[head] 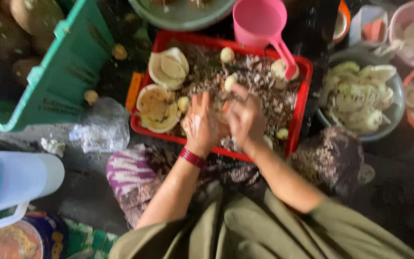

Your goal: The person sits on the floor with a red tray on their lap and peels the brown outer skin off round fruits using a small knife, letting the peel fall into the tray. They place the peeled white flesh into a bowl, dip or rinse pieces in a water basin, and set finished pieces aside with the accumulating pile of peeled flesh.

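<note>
Red plastic tray of brownish peelings sits under both hands: the left hand and right hand close together around a small object too blurred to identify; each grip looks curled, its hold unclear.

Olive-green garment over torso and lap; forearms bare; red bangles at wrist of left hand; right hand unadorned.
</note>
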